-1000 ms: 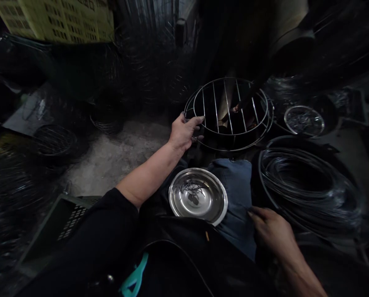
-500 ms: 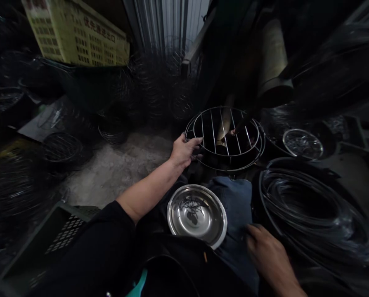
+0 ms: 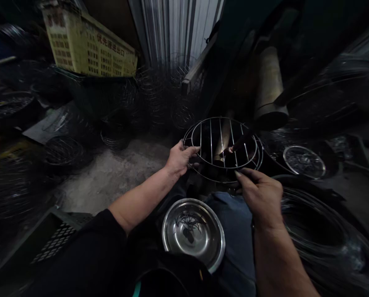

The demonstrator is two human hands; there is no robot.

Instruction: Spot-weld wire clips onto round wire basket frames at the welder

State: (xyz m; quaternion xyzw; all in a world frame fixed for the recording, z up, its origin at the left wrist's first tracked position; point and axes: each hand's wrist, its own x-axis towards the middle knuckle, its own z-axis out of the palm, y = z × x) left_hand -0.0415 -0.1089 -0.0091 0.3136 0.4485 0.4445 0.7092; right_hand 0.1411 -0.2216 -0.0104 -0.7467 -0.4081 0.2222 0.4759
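One round, silvery wire rack with parallel bars

Dim light is leaving the surroundings in deep shadow; the wire rack is glinting, the bowl is catching soft glare, and the outer edges are blurring.

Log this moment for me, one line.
left hand: gripping wire rack at left side | right hand: at rack's near edge, contact unclear | metal bowl: dark strands inside | wire coil: right of bowl
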